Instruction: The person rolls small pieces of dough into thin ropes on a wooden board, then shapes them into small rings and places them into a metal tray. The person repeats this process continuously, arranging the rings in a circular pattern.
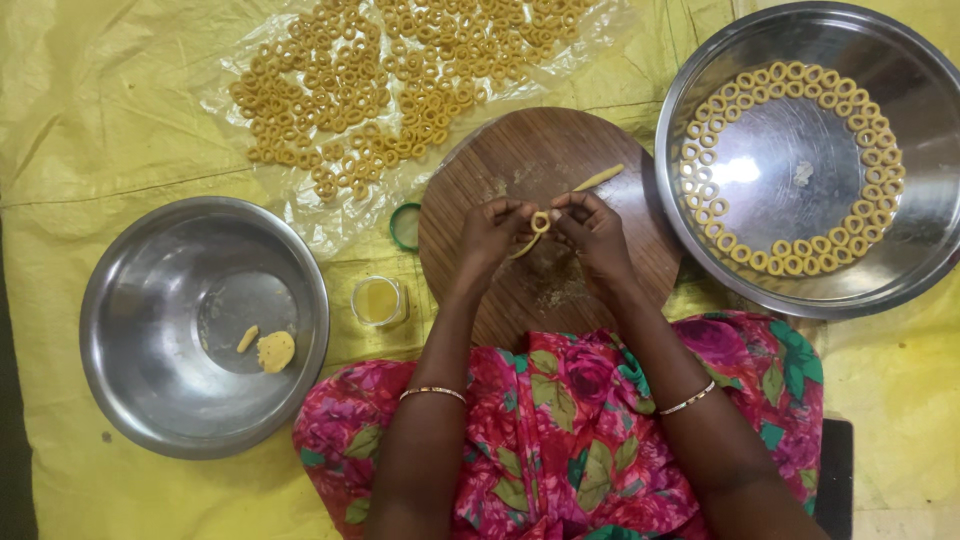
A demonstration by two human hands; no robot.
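From the head view, a small dough ring (540,222) is pinched between the left hand (492,235) and right hand (592,232), over the round wooden board (600,290). A dough strip (598,178) lies just beyond, slanting far-right, nearer the right hand.

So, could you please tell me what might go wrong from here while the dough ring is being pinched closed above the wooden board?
1. The dough ring is held only by the fingertips of the left hand and right hand; too firm a pinch could flatten or tear it.
2. The open jar stands close beside the left forearm and might be tipped over.
3. The rings in the steel plate lie touching, so they may stick together.
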